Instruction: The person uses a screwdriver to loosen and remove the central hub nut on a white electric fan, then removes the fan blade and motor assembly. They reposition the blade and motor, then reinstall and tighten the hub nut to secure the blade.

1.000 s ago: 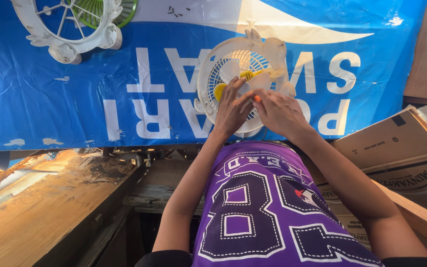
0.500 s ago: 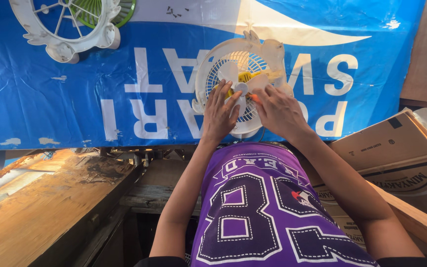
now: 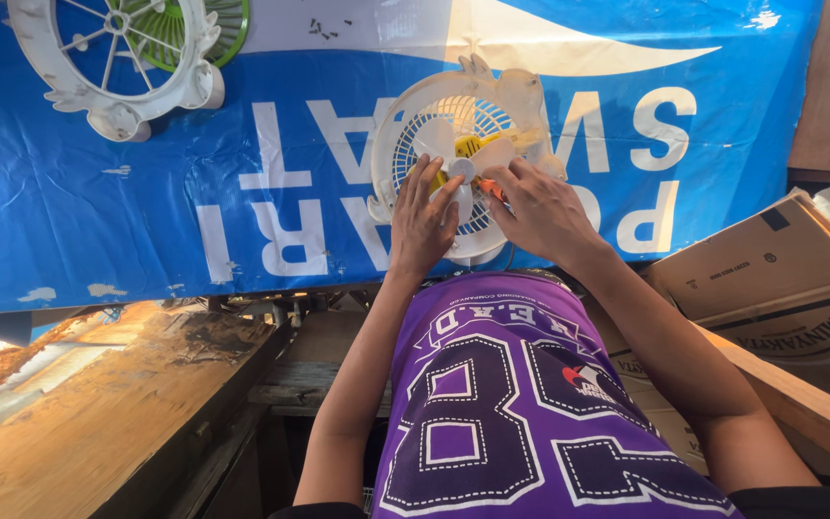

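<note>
White plastic fan [image 3: 463,154] lies on the blue tarp [image 3: 146,221]. The left hand [image 3: 425,216] rests flat, fingers spread, on its blades; the right hand [image 3: 535,207] pinches an orange-handled screwdriver [image 3: 489,188] at the hub. Fan looks partly assembled; a loose grille [image 3: 117,58] sits far left.

Open blue banner surface lies left of the left hand [image 3: 425,223], reaching to the white fan guard [image 3: 112,72] at upper left (a green grille [image 3: 206,29] lies under its rim). Both hands cover the lower half of the white fan [image 3: 463,144]; its upper rim is reachable from above. A cardboard box [image 3: 770,264] and wooden plank [image 3: 799,404] close off the right.
</note>
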